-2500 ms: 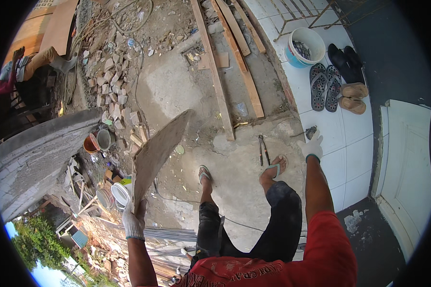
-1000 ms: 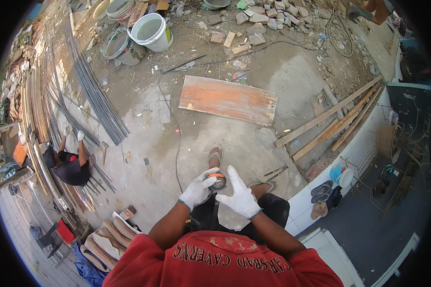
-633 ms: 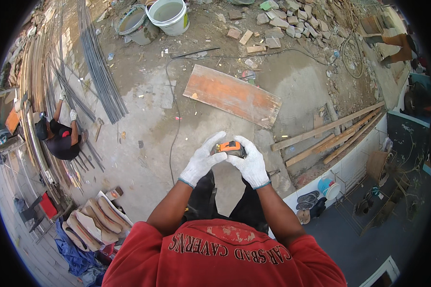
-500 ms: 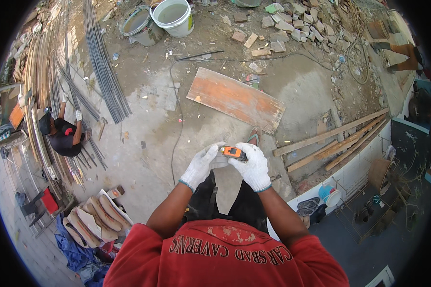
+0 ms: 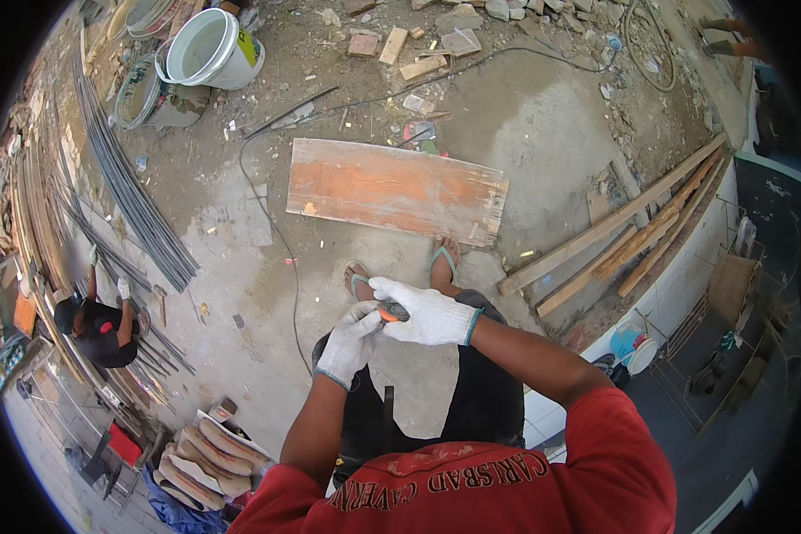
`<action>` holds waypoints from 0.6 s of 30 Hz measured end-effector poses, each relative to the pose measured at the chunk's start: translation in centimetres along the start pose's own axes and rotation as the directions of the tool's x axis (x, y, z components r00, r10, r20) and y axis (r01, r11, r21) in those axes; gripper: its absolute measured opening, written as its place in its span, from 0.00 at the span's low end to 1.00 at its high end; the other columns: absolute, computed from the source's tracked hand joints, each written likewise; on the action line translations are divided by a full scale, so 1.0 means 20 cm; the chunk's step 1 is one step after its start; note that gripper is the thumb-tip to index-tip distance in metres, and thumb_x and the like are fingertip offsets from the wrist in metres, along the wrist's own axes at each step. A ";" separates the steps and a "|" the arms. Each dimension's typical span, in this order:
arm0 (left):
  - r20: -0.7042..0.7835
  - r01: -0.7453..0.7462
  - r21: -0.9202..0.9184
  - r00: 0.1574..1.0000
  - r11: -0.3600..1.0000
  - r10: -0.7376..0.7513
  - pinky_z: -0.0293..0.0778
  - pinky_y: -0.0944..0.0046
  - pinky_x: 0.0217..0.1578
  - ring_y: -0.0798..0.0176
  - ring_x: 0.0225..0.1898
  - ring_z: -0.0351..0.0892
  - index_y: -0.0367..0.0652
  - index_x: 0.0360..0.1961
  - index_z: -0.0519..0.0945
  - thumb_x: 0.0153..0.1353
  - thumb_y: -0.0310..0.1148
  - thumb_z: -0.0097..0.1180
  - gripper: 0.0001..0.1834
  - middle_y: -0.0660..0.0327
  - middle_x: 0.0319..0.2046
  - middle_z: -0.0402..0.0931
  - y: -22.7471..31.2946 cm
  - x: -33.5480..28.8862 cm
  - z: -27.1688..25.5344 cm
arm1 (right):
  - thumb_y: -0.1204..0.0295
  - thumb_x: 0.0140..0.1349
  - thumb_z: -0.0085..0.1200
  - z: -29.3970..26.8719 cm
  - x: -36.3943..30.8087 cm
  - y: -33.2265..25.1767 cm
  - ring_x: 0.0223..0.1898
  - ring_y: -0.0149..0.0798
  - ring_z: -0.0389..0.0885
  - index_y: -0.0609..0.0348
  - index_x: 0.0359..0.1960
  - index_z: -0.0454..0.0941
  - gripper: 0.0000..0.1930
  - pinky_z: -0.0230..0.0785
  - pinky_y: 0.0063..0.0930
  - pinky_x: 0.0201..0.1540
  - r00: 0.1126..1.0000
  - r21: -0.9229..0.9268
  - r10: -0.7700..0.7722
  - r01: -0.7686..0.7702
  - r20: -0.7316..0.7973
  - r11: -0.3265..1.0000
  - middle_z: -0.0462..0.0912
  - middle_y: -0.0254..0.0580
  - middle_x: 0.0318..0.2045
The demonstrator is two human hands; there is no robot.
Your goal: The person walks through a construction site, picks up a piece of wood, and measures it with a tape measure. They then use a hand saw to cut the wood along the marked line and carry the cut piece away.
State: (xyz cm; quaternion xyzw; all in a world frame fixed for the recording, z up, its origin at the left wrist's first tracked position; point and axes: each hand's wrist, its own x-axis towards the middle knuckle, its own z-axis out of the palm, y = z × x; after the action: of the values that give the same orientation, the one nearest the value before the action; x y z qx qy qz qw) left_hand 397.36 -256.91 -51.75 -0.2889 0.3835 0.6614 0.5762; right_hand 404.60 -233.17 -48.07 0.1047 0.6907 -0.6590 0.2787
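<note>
Clamping a rounded orange-and-black tool (image 5: 395, 311), the white-gloved left hand (image 5: 349, 343) and right hand (image 5: 432, 318) share the grip. Holding its body steady should help, I'd say.

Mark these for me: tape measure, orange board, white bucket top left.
tape measure (image 5: 393, 312): head view, on its exposed casing
orange board (image 5: 393, 189): head view, mid-face
white bucket (image 5: 232, 75): head view, outer wall

left forearm (image 5: 315, 427) angled forward, right forearm (image 5: 538, 360) slanting inward, left grip (image 5: 351, 342) curled, right grip (image 5: 431, 317) close beside it
</note>
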 end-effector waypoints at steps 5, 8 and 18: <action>-0.055 0.012 0.518 0.998 0.855 0.020 0.89 0.58 0.43 0.60 0.40 0.90 0.38 0.46 0.84 0.67 0.27 0.71 0.10 0.55 0.42 0.89 0.29 0.65 -0.06 | 0.59 0.69 0.64 -0.31 0.40 0.49 0.70 0.63 0.79 0.54 0.87 0.49 0.49 0.73 0.47 0.72 0.990 -0.152 -0.138 0.142 0.038 0.978 0.77 0.60 0.73; 0.098 -0.078 0.673 0.995 0.736 0.015 0.86 0.61 0.40 0.64 0.36 0.88 0.36 0.43 0.84 0.67 0.27 0.73 0.09 0.57 0.35 0.88 0.45 0.94 -0.13 | 0.59 0.67 0.65 -0.43 0.66 0.72 0.70 0.62 0.80 0.53 0.87 0.48 0.51 0.72 0.45 0.73 0.982 -0.180 -0.167 0.180 0.087 0.967 0.77 0.61 0.72; 0.134 -0.547 0.435 0.825 0.715 0.549 0.86 0.59 0.37 0.60 0.32 0.87 0.40 0.46 0.82 0.73 0.32 0.65 0.07 0.59 0.35 0.86 1.45 1.38 -1.07 | 0.62 0.70 0.61 -1.00 0.90 1.57 0.62 0.53 0.84 0.54 0.75 0.76 0.31 0.72 0.41 0.69 0.999 -0.439 -0.036 0.045 0.027 0.897 0.85 0.53 0.61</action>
State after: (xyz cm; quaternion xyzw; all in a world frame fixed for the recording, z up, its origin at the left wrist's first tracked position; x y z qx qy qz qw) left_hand 362.93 -261.19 -80.90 -0.0207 0.5969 0.6925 0.4046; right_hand 400.86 -214.40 -84.68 0.0187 0.8211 -0.4927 0.2876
